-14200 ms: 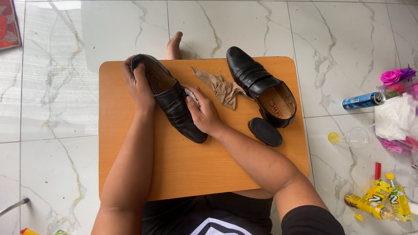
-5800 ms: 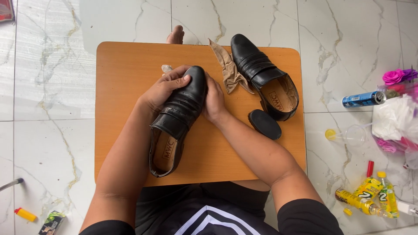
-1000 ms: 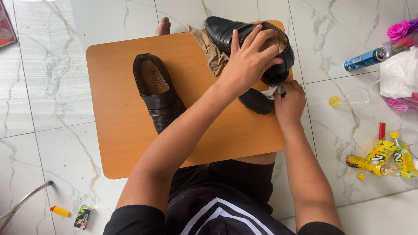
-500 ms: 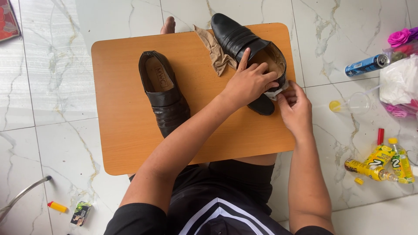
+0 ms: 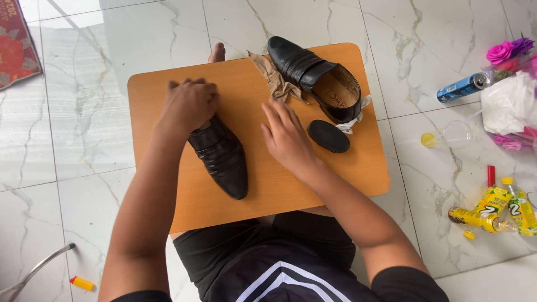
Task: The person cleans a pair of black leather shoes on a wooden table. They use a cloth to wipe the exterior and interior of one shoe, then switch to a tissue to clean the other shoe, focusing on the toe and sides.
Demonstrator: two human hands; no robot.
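I see a small wooden table point(image 5: 168, 92) over white marble floor point(image 5: 84, 134), with bottles and a can at 3 o'clock. My left hand point(image 5: 187, 103) curls closed over the heel of the black shoe point(image 5: 221, 159) at table centre-left. My right hand point(image 5: 285, 134) lies flat, fingers spread, beside it. A second shoe point(image 5: 313, 75) and a tan cloth point(image 5: 277, 81) sit at 12 o'clock.

White marble-veined floor tiles point(image 5: 100, 112), glossy with window glare, red patterned rug corner point(image 5: 17, 45), orange wooden board point(image 5: 347, 168)

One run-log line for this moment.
left hand: grips near shoe | right hand: open, above board | far shoe: untouched
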